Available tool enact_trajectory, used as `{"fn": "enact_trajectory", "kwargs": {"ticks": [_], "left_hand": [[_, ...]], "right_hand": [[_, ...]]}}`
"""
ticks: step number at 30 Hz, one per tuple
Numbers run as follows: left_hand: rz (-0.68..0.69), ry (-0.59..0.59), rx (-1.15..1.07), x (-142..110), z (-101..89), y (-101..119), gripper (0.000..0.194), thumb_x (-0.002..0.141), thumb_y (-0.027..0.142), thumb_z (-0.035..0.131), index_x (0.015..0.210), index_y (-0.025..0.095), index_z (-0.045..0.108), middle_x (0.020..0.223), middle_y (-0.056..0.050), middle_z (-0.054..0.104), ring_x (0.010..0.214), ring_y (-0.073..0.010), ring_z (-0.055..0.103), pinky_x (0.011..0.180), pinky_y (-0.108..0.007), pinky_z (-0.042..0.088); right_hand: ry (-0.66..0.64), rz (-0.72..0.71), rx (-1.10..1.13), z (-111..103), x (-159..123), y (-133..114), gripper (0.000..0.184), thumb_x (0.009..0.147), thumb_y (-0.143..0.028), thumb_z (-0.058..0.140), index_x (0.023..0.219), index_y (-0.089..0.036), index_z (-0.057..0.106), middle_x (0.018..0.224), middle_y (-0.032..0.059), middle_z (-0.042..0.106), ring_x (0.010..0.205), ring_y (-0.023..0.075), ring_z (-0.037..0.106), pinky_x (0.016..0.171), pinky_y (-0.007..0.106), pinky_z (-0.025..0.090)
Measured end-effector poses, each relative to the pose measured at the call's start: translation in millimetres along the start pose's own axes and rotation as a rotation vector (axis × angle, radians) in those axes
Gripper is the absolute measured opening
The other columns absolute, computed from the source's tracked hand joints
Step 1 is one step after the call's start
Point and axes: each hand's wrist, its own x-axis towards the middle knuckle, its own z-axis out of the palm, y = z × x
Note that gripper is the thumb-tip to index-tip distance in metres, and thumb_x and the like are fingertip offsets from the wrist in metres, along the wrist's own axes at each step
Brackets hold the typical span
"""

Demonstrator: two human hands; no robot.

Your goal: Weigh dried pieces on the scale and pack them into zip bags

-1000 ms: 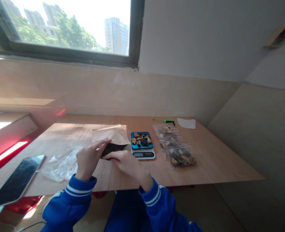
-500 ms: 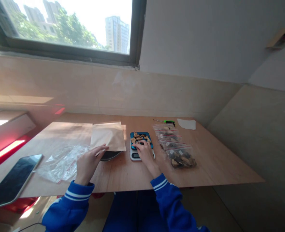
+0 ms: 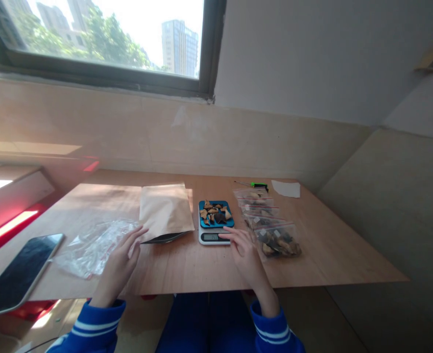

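A small digital scale (image 3: pixel 207 242) with a blue top stands mid-table, its display lit. Dried brown pieces (image 3: pixel 212 211), like sliced mushroom, are spread over its top. My right hand (image 3: pixel 244 250) is open at the scale's front right corner, fingers stretched over the edge of the display and holding nothing. Left of the scale lies a brown paper pouch (image 3: pixel 166 208), its dark mouth gaping towards me. My left hand (image 3: pixel 123 257) is open beside the pouch's near left corner, fingers apart and empty, close to a crumpled clear plastic bag (image 3: pixel 91 247).
To the right, several zip bags (image 3: pixel 279 240) of dried pieces overlap in a row. Behind them lie a green-handled screwdriver (image 3: pixel 256 185) and a torn white paper (image 3: pixel 286 189). A phone or tablet (image 3: pixel 18 269) juts in at the table's left edge.
My right hand has drawn back from the dried pieces towards me and right, uncovering the display. My left hand has let go of the pouch's mouth and moved left and nearer me.
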Motion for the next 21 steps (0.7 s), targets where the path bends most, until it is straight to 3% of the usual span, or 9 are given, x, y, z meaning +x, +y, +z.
{"fn": "enact_trajectory", "kwargs": {"ticks": [2,7,14,21], "left_hand": [[-0.105,0.067,0.071,-10,-4.8,-21,0.04,0.087,0.032,0.037,0.119,0.02,0.059,0.128,-0.012,0.061,0.122,-0.0268,0.055,0.103,-0.044,0.043],[-0.215,-0.042,0.144,-23,-13.0,-55,0.04,0.083,0.048,0.043,0.102,0.02,0.065,0.112,-0.012,0.067,0.108,-0.031,0.062,0.096,-0.046,0.048],[-0.235,-0.074,0.181,-20,-14.7,-52,0.049,0.079,0.062,0.047,0.095,0.02,0.067,0.105,-0.012,0.066,0.098,-0.0306,0.064,0.09,-0.043,0.049],[-0.259,-0.075,0.215,-22,-16.4,-45,0.046,0.083,0.059,0.043,0.092,0.023,0.07,0.105,-0.01,0.066,0.097,-0.0309,0.065,0.086,-0.043,0.051]], "right_hand": [[0.03,0.033,0.022,-7,-10,5,0.036,0.086,-0.011,0.042,0.097,-0.025,0.072,0.111,0.0059,0.07,0.107,0.0217,0.06,0.097,0.043,0.045],[0.059,0.107,0.058,-16,-27,17,0.033,0.086,-0.015,0.041,0.092,-0.025,0.073,0.102,0.0058,0.072,0.1,0.0217,0.064,0.092,0.039,0.048],[0.04,0.127,0.079,-21,-28,16,0.032,0.086,-0.018,0.041,0.092,-0.024,0.073,0.098,0.0064,0.073,0.097,0.0217,0.066,0.088,0.037,0.05],[-0.022,0.176,0.094,-21,-31,18,0.033,0.086,-0.016,0.04,0.093,-0.023,0.072,0.099,0.0061,0.071,0.097,0.0213,0.065,0.088,0.035,0.049]]}}
